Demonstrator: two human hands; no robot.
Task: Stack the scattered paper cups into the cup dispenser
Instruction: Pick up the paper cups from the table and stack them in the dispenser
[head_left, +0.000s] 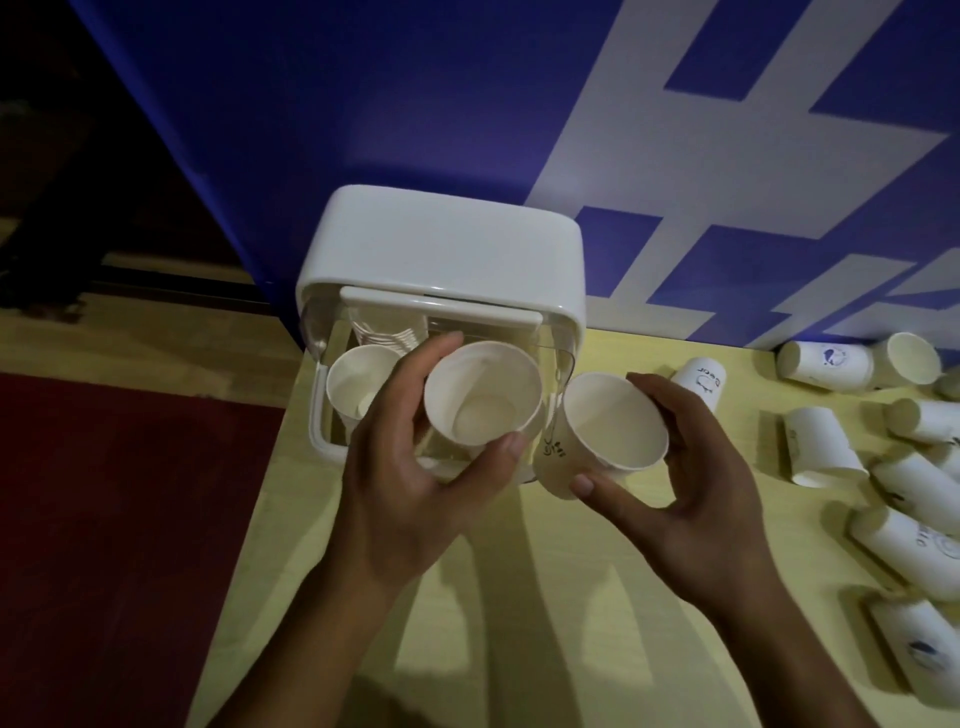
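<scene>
My left hand (410, 467) grips a cup (483, 400) over the open dispenser (441, 244). My right hand (691, 493) grips a second cup (613, 421) just beside it. Loose cups (826, 447) lie on the tabletop (571, 597). I fear a tilted drop could jam.

The dispenser (441, 249) stands on the desk (571, 597) at twelve o'clock, with a wall panel (363, 104) behind it. One cup (358, 379) sits inside, toward nine o'clock. The left hand (400, 467) holds a second cup (483, 397) over the opening; the right hand (691, 478) holds a third cup (613, 426) just beside it at three o'clock. Loose cups (821, 447) lie on their sides on the desk farther out at three o'clock.
</scene>
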